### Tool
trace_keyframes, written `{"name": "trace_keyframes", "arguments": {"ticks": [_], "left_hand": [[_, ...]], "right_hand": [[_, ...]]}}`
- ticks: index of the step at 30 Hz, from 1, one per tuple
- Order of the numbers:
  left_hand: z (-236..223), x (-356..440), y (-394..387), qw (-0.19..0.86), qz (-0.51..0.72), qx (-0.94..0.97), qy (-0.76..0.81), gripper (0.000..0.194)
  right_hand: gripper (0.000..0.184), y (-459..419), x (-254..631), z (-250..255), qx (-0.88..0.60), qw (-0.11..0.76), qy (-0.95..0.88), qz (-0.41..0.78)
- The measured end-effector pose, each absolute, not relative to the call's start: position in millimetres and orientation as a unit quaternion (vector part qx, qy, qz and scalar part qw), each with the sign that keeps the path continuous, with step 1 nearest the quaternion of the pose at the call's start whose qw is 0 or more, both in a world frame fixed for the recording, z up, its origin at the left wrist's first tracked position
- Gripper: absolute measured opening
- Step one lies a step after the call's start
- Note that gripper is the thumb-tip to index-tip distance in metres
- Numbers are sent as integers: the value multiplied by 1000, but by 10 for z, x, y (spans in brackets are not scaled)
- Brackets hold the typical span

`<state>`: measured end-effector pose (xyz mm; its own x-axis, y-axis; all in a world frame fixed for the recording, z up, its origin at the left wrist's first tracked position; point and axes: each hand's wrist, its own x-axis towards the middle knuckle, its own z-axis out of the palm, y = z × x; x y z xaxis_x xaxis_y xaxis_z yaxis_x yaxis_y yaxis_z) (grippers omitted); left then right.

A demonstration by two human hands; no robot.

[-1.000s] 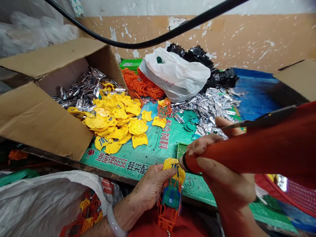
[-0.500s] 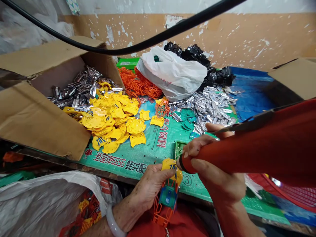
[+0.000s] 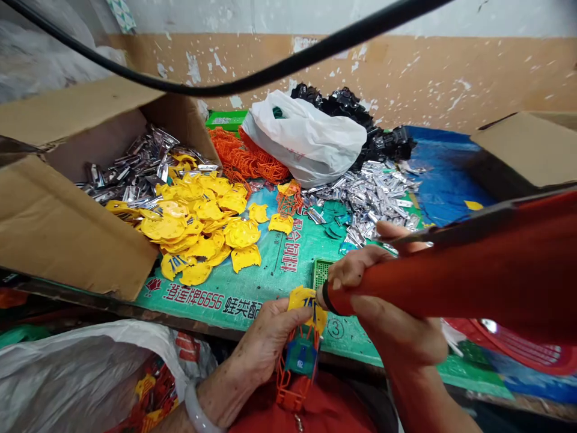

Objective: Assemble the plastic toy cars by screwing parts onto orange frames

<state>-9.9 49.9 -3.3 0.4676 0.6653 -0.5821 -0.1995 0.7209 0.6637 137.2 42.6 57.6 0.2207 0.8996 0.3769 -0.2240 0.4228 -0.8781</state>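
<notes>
A peeling tan-painted wall [image 3: 406, 72] closes the far side of a tabletop covered with a green printed woven sheet [image 3: 252, 294], and a black cable [image 3: 270, 75] crosses the view above it. At left stands an open cardboard box [image 3: 67, 231] holding silver metal pieces [image 3: 135, 168], with yellow plastic plates [image 3: 193, 222] heaped at its mouth and spilling onto the sheet. Farther back lie orange plastic mesh [image 3: 247, 156], a white plastic bag [image 3: 306, 138], a black heap [image 3: 356, 114] and a silver scatter [image 3: 365, 198], with a blue tarp [image 3: 446, 168] at far right. At near left, a white sack [image 3: 76, 373] holds yellow and orange pieces. Just off the near edge, the left hand [image 3: 268, 337], a pale bangle [image 3: 196, 412] on its wrist, grasps an assembled piece [image 3: 300, 355]: a yellow plate above an orange lattice frame with a teal insert. The right hand [image 3: 387, 313] is clenched around a red tubular tool [image 3: 428, 282], whose dark tip touches the yellow plate. A small green grid [image 3: 321, 273] lies just beyond that tip.
</notes>
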Motion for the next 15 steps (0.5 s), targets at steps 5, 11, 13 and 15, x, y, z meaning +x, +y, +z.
{"name": "trace_keyframes", "arguments": {"ticks": [5, 11, 13, 15], "left_hand": [[-5, -113, 535, 809, 263, 251, 462, 28], [-12, -133, 551, 810, 283, 241, 453, 26], [-13, -131, 550, 812, 286, 235, 452, 26], [-13, -128, 549, 812, 284, 231, 455, 26]], "right_hand": [[50, 533, 1566, 631, -393, 758, -401, 332], [28, 684, 1706, 363, -457, 749, -374, 300], [18, 688, 1701, 296, -469, 737, -384, 299], [14, 683, 1687, 253, -473, 728, -390, 306]]}}
